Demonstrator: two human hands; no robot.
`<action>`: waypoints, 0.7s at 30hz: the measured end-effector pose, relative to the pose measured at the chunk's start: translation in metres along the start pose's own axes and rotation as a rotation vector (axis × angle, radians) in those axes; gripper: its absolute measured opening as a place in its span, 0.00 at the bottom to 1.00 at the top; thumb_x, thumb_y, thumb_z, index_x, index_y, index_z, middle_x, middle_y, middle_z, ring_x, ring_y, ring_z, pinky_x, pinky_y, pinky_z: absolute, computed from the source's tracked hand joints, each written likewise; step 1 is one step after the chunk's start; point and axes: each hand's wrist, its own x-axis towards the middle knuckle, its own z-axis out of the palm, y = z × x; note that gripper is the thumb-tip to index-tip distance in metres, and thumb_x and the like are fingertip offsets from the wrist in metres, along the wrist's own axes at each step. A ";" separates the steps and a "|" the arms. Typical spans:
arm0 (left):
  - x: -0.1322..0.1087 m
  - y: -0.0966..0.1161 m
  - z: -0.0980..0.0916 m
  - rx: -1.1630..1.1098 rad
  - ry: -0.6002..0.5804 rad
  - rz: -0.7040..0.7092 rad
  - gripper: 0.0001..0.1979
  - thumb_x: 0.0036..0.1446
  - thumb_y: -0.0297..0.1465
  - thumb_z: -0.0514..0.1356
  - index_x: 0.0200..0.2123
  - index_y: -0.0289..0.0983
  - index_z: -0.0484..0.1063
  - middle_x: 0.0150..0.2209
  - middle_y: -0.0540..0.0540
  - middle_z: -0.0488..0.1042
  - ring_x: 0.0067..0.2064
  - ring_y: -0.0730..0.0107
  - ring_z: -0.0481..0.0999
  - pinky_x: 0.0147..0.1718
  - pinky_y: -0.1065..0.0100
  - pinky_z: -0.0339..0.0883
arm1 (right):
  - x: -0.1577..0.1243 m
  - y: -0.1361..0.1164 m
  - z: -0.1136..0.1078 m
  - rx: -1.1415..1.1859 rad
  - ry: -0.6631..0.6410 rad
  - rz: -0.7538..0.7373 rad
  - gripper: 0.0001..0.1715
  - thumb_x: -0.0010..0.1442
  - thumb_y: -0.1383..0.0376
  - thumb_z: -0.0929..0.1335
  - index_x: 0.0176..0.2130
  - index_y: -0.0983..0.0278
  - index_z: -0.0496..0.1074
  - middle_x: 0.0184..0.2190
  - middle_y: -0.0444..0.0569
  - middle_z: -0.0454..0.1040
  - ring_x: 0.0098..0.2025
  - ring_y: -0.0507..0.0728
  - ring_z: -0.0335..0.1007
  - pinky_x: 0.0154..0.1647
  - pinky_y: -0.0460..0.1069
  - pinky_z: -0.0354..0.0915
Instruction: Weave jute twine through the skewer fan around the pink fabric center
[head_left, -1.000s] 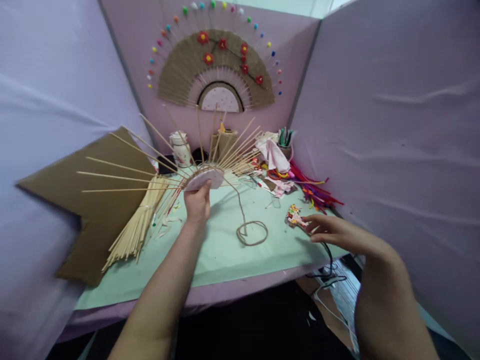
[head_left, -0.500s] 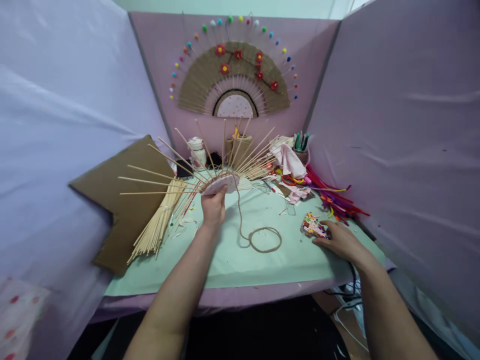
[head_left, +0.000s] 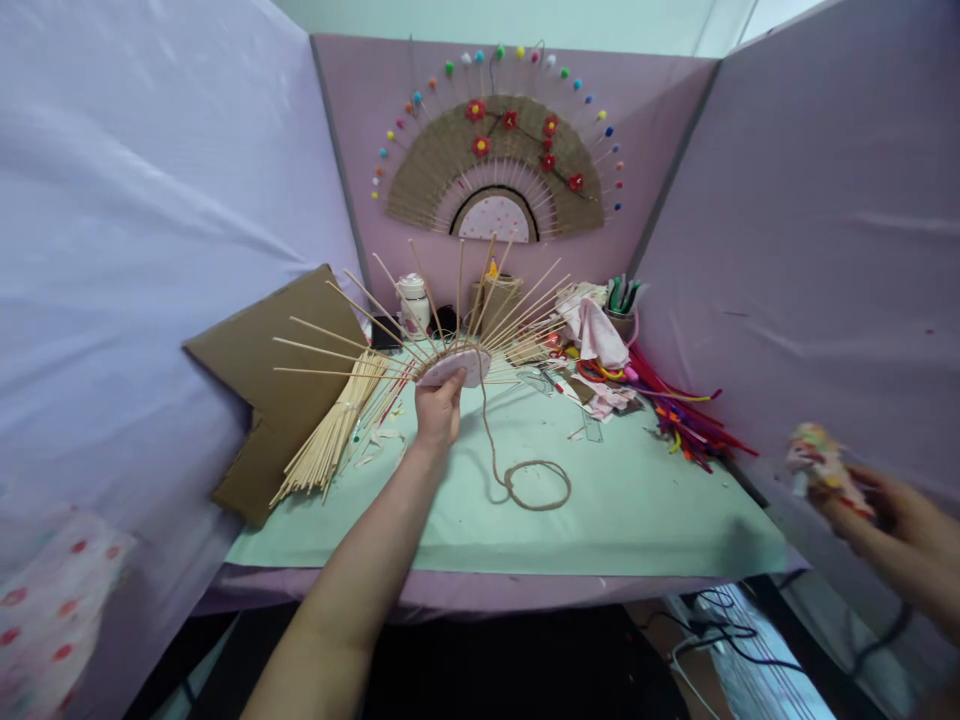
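My left hand is closed on the pale, spotted half-round base of a stick fan frame, with the thumb on its face. Thin wooden sticks spread from that base. Brown twine hangs from it and ends in a loose loop on the table. Off the table's right edge, my right hand grips a small bright multicoloured patterned object. Motion blur hides what kind of object it is.
A bundle of sticks and brown cardboard lie left. Fuzzy craft stems and cloth scraps are at the right. Behind stand a white bottle and twine roll. A finished fan hangs on the back panel.
My right hand has lifted the patterned object off the table and carried it right, past the edge. My left hand still holds the fan frame; the view has shifted a little.
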 end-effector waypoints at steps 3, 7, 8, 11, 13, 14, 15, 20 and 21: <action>-0.002 0.001 0.002 -0.017 0.002 -0.009 0.18 0.30 0.26 0.75 0.30 0.37 0.78 0.32 0.51 0.80 0.38 0.72 0.79 0.47 0.67 0.71 | -0.016 -0.042 -0.003 0.222 0.080 0.135 0.21 0.45 0.46 0.71 0.34 0.56 0.68 0.28 0.57 0.73 0.25 0.57 0.67 0.26 0.54 0.63; -0.005 0.002 0.004 -0.023 -0.028 -0.020 0.17 0.32 0.25 0.74 0.31 0.37 0.78 0.33 0.51 0.80 0.39 0.71 0.79 0.48 0.66 0.69 | -0.039 -0.113 0.034 0.518 -0.041 0.136 0.24 0.42 0.48 0.74 0.33 0.59 0.67 0.26 0.53 0.72 0.22 0.55 0.64 0.20 0.52 0.61; -0.006 0.002 0.004 -0.019 -0.030 -0.020 0.16 0.33 0.26 0.74 0.31 0.37 0.78 0.33 0.50 0.80 0.40 0.71 0.79 0.49 0.66 0.69 | -0.043 -0.130 0.047 0.587 -0.149 0.038 0.23 0.45 0.49 0.73 0.35 0.59 0.68 0.27 0.52 0.72 0.23 0.56 0.65 0.21 0.52 0.63; -0.008 0.000 0.004 -0.025 -0.029 -0.027 0.15 0.35 0.27 0.74 0.30 0.37 0.78 0.33 0.50 0.80 0.40 0.70 0.79 0.49 0.65 0.68 | -0.055 -0.179 0.082 0.677 -0.343 -0.176 0.24 0.47 0.49 0.73 0.40 0.59 0.71 0.29 0.48 0.74 0.27 0.57 0.68 0.26 0.51 0.67; -0.010 -0.001 0.004 -0.038 -0.037 -0.037 0.13 0.36 0.27 0.74 0.29 0.37 0.78 0.32 0.51 0.80 0.39 0.72 0.78 0.48 0.67 0.69 | -0.058 -0.209 0.101 0.714 -0.398 -0.312 0.21 0.49 0.51 0.73 0.39 0.60 0.73 0.32 0.48 0.75 0.32 0.58 0.71 0.30 0.51 0.68; -0.011 -0.002 0.005 -0.040 -0.044 -0.043 0.12 0.37 0.27 0.74 0.29 0.37 0.78 0.32 0.51 0.80 0.38 0.72 0.78 0.47 0.67 0.69 | -0.058 -0.221 0.109 0.738 -0.410 -0.367 0.19 0.51 0.51 0.72 0.38 0.60 0.73 0.33 0.48 0.75 0.33 0.58 0.72 0.31 0.50 0.68; -0.012 -0.002 0.006 -0.038 -0.051 -0.049 0.12 0.38 0.28 0.73 0.29 0.37 0.78 0.31 0.51 0.80 0.37 0.73 0.78 0.46 0.68 0.69 | -0.058 -0.232 0.118 0.764 -0.417 -0.390 0.17 0.53 0.51 0.71 0.37 0.60 0.72 0.31 0.48 0.75 0.33 0.57 0.71 0.30 0.49 0.67; -0.019 -0.001 0.012 -0.009 -0.052 -0.086 0.12 0.36 0.30 0.74 0.28 0.37 0.78 0.31 0.49 0.80 0.36 0.70 0.78 0.42 0.67 0.69 | -0.047 -0.258 0.150 0.862 -0.456 -0.295 0.24 0.58 0.45 0.65 0.26 0.62 0.67 0.16 0.42 0.65 0.20 0.52 0.62 0.21 0.47 0.60; -0.021 -0.001 0.014 -0.014 -0.051 -0.092 0.12 0.36 0.30 0.74 0.28 0.37 0.78 0.31 0.49 0.80 0.36 0.70 0.78 0.42 0.67 0.69 | -0.046 -0.258 0.154 0.874 -0.463 -0.271 0.26 0.58 0.44 0.65 0.24 0.62 0.67 0.14 0.42 0.64 0.18 0.51 0.60 0.20 0.47 0.58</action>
